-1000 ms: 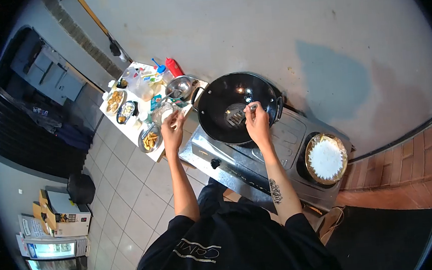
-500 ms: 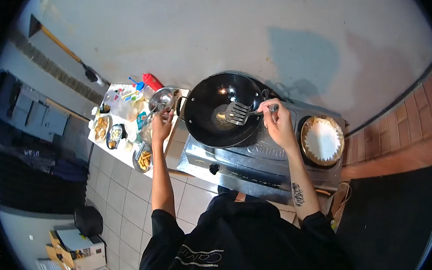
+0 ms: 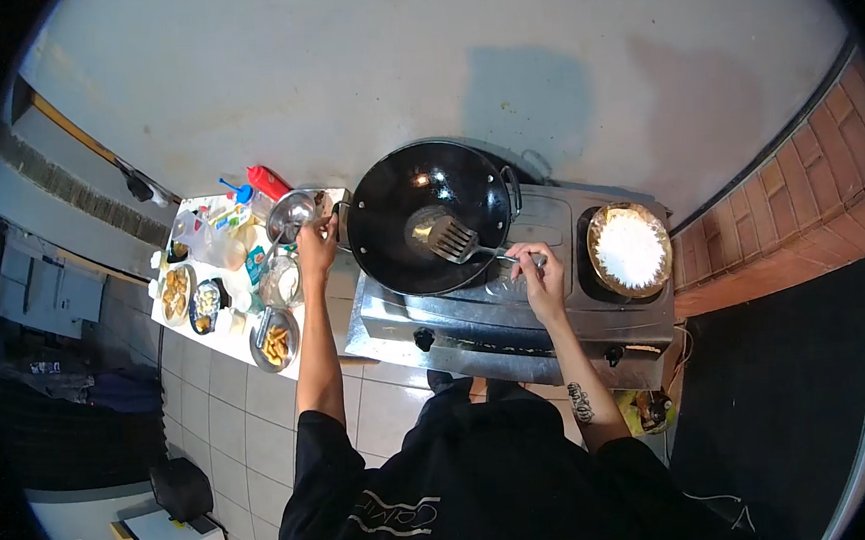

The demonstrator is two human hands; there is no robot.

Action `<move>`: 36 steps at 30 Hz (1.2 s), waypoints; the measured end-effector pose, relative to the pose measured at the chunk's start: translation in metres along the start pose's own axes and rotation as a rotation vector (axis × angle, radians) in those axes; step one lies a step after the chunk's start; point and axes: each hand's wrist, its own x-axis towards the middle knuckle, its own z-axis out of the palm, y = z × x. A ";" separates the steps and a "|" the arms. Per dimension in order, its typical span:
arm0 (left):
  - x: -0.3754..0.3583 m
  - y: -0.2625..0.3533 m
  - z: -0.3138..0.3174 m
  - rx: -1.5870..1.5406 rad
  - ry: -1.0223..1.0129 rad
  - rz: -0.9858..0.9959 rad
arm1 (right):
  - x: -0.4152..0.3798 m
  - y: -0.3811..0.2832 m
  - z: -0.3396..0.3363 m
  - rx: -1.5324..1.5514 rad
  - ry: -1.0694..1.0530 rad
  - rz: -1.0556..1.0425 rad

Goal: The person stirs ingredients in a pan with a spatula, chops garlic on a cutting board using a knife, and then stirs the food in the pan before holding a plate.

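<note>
A large black wok (image 3: 377, 194) sits on the left burner of the stove, with a small pool of clear liquid (image 3: 422, 229) at its bottom. In my right hand (image 3: 543, 274) is the handle of a slotted metal spatula (image 3: 454, 241), its blade tilted down inside the wok beside the liquid. My left hand (image 3: 317, 243) is closed at the wok's left handle (image 3: 342, 224), its fingertips partly covering it. Just behind that hand stands a metal bowl (image 3: 300, 204) on the side table.
A gold-rimmed pan with a white inside (image 3: 632, 248) rests on the right burner of the steel stove (image 3: 396, 323). The side table (image 3: 232, 349) carries a plate of yellow pieces (image 3: 275, 346), several other dishes and a red bottle (image 3: 266, 181). A wall rises behind.
My left hand has shifted from beside the metal bowl to the wok's left handle. My right hand has drawn back toward the stove's front with the spatula. The whole view has shifted.
</note>
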 end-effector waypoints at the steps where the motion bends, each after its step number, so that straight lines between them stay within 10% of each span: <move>1: 0.000 -0.001 0.000 0.000 -0.003 0.001 | 0.000 -0.001 0.001 -0.001 0.002 0.001; 19: -0.014 -0.005 -0.007 -0.173 0.149 0.118 | -0.008 -0.012 0.003 -0.181 0.053 -0.029; 24: -0.080 0.036 -0.046 -0.320 0.217 -0.004 | -0.024 -0.026 -0.009 -0.481 0.068 0.290; 28: -0.138 0.031 -0.054 -0.532 0.098 -0.097 | -0.029 -0.013 -0.028 -0.614 -0.351 0.383; 36: -0.209 -0.015 -0.051 -0.764 -0.269 -0.107 | -0.084 -0.041 0.063 -0.328 -0.455 0.630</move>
